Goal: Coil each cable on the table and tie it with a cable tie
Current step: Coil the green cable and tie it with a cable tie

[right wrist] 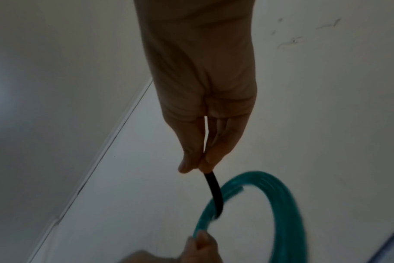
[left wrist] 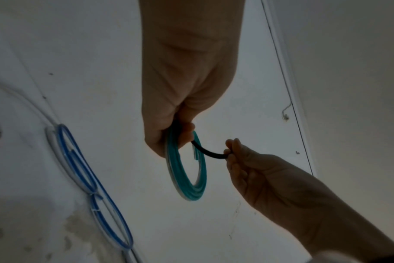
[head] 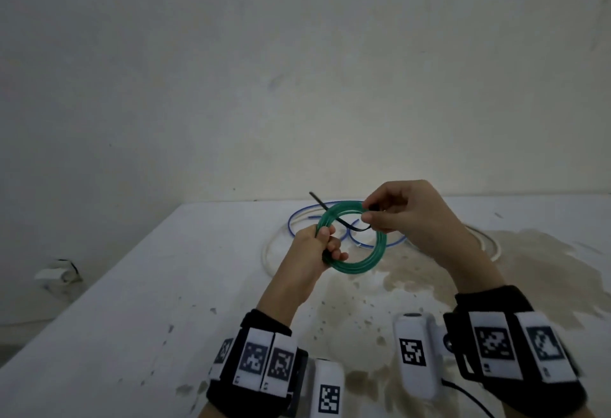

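A coiled green cable is held up above the white table. My left hand grips the coil at its left side. A black cable tie passes through the coil's ring, its far end sticking up to the left. My right hand pinches the tie's near end between thumb and fingertips, just right of the coil's top.
Behind the hands on the table lie a blue cable in loose loops and a white cable beside it. A brown stain covers the table's right half. A plain wall rises behind the table's far edge.
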